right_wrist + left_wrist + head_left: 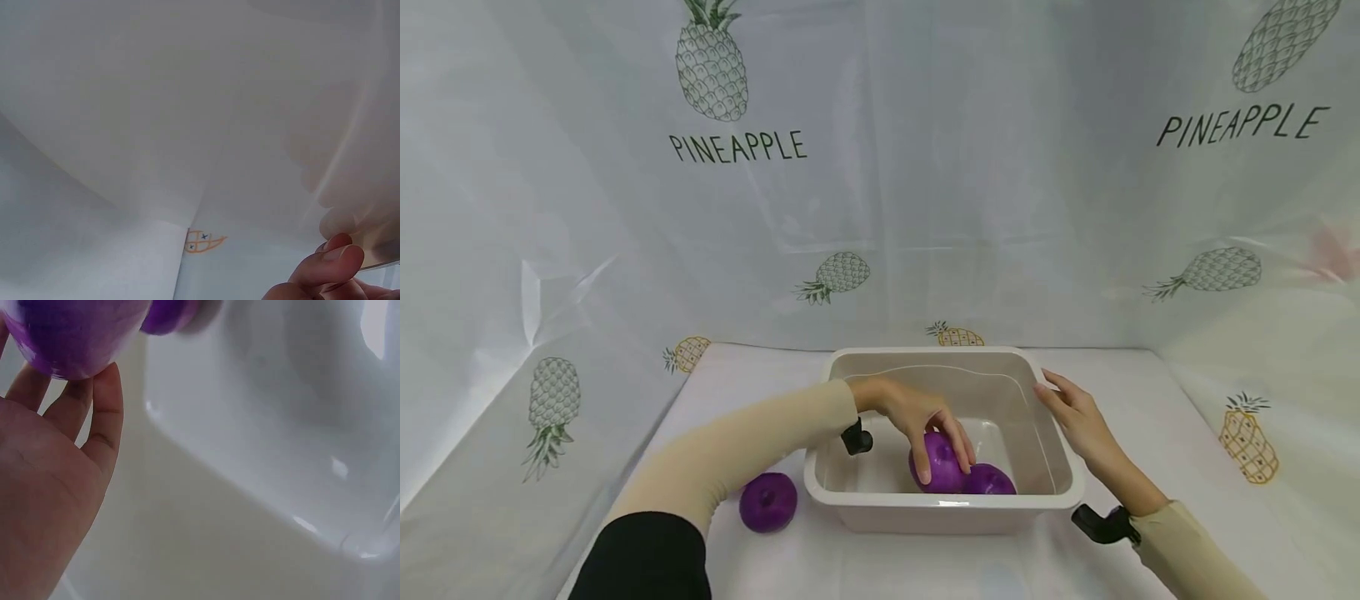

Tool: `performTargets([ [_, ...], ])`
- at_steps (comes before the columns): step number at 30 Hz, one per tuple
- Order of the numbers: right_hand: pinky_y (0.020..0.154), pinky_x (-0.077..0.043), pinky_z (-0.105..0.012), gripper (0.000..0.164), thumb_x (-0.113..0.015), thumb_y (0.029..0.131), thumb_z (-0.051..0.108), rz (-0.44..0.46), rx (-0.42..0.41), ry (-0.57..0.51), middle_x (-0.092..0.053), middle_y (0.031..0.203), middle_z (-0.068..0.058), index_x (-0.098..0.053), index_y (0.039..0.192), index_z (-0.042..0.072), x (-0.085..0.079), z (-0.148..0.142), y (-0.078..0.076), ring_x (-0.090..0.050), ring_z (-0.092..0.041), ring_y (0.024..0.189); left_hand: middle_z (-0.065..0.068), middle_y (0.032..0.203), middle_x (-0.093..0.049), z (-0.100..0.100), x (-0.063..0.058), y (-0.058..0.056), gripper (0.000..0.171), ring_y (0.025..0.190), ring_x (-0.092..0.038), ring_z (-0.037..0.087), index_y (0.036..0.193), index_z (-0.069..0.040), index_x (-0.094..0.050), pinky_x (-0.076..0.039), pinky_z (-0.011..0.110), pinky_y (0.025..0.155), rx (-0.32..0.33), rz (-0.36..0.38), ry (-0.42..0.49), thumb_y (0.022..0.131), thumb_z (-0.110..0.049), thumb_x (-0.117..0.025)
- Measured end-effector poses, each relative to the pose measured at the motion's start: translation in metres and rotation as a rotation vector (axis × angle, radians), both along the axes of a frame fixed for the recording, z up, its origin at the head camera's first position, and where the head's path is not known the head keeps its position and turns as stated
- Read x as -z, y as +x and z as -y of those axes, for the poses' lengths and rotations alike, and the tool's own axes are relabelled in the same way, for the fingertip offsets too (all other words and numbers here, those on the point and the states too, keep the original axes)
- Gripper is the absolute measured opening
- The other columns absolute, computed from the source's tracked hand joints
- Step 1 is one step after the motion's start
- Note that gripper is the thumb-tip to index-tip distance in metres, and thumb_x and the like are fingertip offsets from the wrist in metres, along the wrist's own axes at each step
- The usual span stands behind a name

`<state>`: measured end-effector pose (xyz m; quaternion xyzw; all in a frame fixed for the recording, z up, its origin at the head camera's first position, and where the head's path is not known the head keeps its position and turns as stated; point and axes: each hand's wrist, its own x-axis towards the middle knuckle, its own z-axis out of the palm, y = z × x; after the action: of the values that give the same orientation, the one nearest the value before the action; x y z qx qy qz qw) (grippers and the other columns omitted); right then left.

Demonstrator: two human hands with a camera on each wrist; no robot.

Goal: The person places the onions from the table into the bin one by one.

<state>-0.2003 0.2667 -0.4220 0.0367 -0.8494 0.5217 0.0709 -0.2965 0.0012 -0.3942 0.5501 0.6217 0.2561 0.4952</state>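
Note:
My left hand (921,412) reaches into a beige plastic basin (943,501) and grips a glossy red onion (943,468) from above, thumb on one side and fingers on the other. Streaks of purple and white show on this onion (81,331) in the left wrist view. Right beside it in the basin lies a second red onion (990,481), its lower part hidden by the front wall. At the basin's right rim, my right hand (1078,418) holds the edge; its fingertips (350,257) are close together there in the right wrist view.
A third red onion (768,502) lies on the white table (917,571), left of the basin and near my left sleeve (752,442). Pale sheeting printed with pineapples (711,71) stands behind and along both sides.

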Motion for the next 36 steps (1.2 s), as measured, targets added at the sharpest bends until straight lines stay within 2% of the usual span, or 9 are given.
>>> performTargets([
  [2,0.069,-0.06,-0.033,0.054,-0.047,0.107,0.026,0.005,-0.004,-0.005,-0.058,0.125,-0.037,-0.037,0.148,-0.009,-0.001,0.001,0.0,-0.066,-0.044,0.1,0.013,0.142,-0.056,-0.001,0.005,0.0,0.05,0.127,-0.048,0.001,0.124,0.003,-0.067,-0.045,0.026,0.103,0.026,-0.012,-0.008,0.077,0.005,-0.083],
  [5,0.069,-0.06,-0.035,0.054,-0.047,0.107,0.026,0.007,-0.007,-0.014,-0.058,0.125,-0.037,-0.036,0.148,-0.008,-0.001,0.001,0.0,-0.066,-0.045,0.1,0.011,0.141,-0.057,-0.001,0.012,-0.001,0.05,0.126,-0.049,0.0,0.124,0.004,-0.067,-0.045,0.026,0.103,0.044,-0.01,-0.025,0.077,0.006,-0.083],
  [11,0.069,-0.06,-0.034,0.054,-0.047,0.107,0.026,0.002,-0.009,-0.011,-0.057,0.125,-0.037,-0.036,0.148,-0.008,-0.002,0.002,0.0,-0.067,-0.044,0.1,0.012,0.14,-0.058,-0.002,0.021,-0.002,0.05,0.124,-0.05,-0.001,0.123,0.006,-0.066,-0.044,0.026,0.104,0.046,-0.001,-0.046,0.076,0.009,-0.082],
  [16,0.067,-0.059,-0.029,0.053,-0.047,0.107,0.024,-0.005,-0.008,-0.006,-0.059,0.124,-0.037,-0.037,0.147,-0.01,-0.003,0.001,-0.001,-0.07,-0.03,0.092,0.012,0.139,-0.058,-0.006,0.029,0.0,0.05,0.124,-0.05,-0.001,0.122,0.007,-0.066,-0.037,0.021,0.108,0.058,-0.006,-0.053,0.075,0.01,-0.082],
  [20,0.066,-0.058,-0.027,0.053,-0.048,0.107,0.023,-0.003,-0.006,-0.015,-0.059,0.123,-0.037,-0.037,0.147,-0.01,-0.003,0.001,-0.001,-0.07,-0.02,0.088,0.018,0.139,-0.057,-0.009,0.038,0.004,0.051,0.124,-0.05,-0.001,0.121,0.012,-0.064,-0.034,0.019,0.109,0.046,0.057,-0.068,0.073,0.017,-0.08],
  [23,0.067,-0.058,-0.026,0.053,-0.049,0.107,0.022,-0.004,-0.013,-0.015,-0.059,0.123,-0.037,-0.037,0.147,-0.011,-0.003,0.001,0.0,-0.07,-0.022,0.09,0.024,0.138,-0.056,-0.011,0.043,0.007,0.051,0.123,-0.051,0.0,0.12,0.017,-0.062,-0.034,0.02,0.11,0.045,0.124,-0.087,0.071,0.023,-0.077],
  [26,0.067,-0.058,-0.026,0.054,-0.048,0.107,0.022,0.001,-0.01,0.001,-0.058,0.124,-0.037,-0.036,0.147,-0.012,-0.003,-0.001,0.001,-0.07,-0.025,0.091,0.027,0.138,-0.054,-0.013,0.047,0.01,0.052,0.122,-0.051,0.001,0.119,0.02,-0.06,-0.033,0.02,0.11,0.047,0.162,-0.088,0.07,0.027,-0.075],
  [32,0.067,-0.058,-0.027,0.055,-0.048,0.107,0.024,0.02,-0.009,0.002,-0.058,0.124,-0.038,-0.034,0.147,-0.012,-0.002,-0.001,-0.001,-0.07,-0.02,0.088,0.026,0.14,-0.053,-0.01,0.05,0.011,0.056,0.12,-0.051,-0.002,0.121,0.019,-0.059,-0.036,0.02,0.108,0.017,0.164,-0.131,0.069,0.028,-0.074],
  [36,0.067,-0.058,-0.028,0.054,-0.048,0.107,0.023,0.023,-0.01,-0.003,-0.058,0.123,-0.038,-0.035,0.147,-0.012,-0.002,0.0,0.0,-0.071,-0.023,0.089,0.025,0.141,-0.053,-0.006,0.053,0.01,0.057,0.119,-0.051,-0.002,0.123,0.019,-0.058,-0.037,0.021,0.107,0.0,0.17,-0.152,0.069,0.029,-0.073],
])
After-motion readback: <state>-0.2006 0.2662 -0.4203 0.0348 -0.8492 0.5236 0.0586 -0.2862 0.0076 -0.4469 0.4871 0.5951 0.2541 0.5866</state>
